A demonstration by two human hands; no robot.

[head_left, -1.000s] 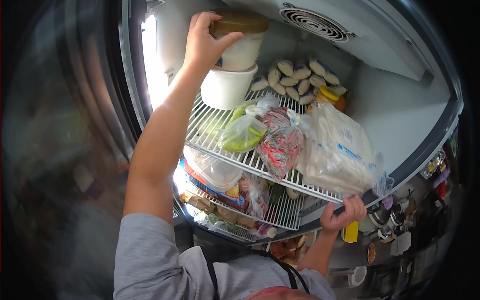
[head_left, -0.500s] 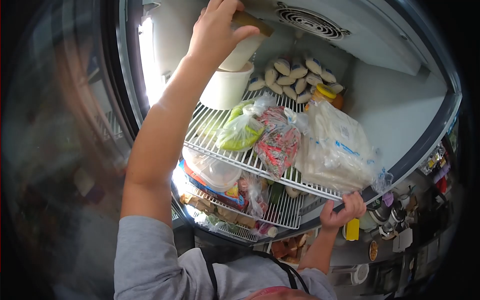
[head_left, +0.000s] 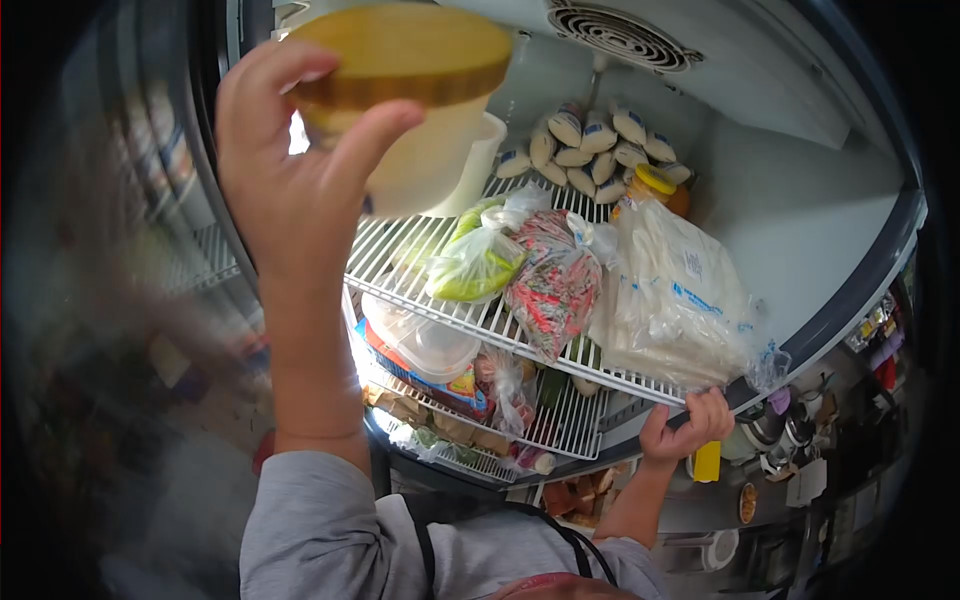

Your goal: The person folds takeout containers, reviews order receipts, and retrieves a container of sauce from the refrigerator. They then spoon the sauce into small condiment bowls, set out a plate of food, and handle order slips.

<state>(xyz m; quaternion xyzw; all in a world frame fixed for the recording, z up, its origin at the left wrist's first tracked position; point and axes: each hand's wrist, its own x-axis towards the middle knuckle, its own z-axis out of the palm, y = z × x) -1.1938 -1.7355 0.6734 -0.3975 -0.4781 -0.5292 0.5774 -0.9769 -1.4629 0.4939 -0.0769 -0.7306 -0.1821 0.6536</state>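
Note:
My left hand point(head_left: 290, 160) is closed around a translucent plastic jar point(head_left: 420, 150) with a wide yellow lid, raised close to the camera at the upper left. The jar looks pale inside and partly hides a white tub point(head_left: 477, 172) on the top wire shelf point(head_left: 390, 255). At the lower right, my right hand point(head_left: 688, 424) grips the front edge of that shelf. Just above it lies a stack of clear plastic packs with blue print point(head_left: 680, 290). Bags of green vegetables point(head_left: 475, 265) and of red and dark pieces point(head_left: 555, 285) sit to the left of the packs.
Several white pouches point(head_left: 597, 140) are piled at the back beside a yellow-lidded jar point(head_left: 655, 182). A fan grille point(head_left: 625, 38) is overhead. A lower shelf point(head_left: 560, 430) carries a clear plastic container point(head_left: 425, 340) and bagged food. The refrigerator's frame point(head_left: 850, 285) curves along the right.
My left hand has lifted the yellow-lidded jar off the white tub and brought it left and nearer the camera. The right hand stays on the shelf edge.

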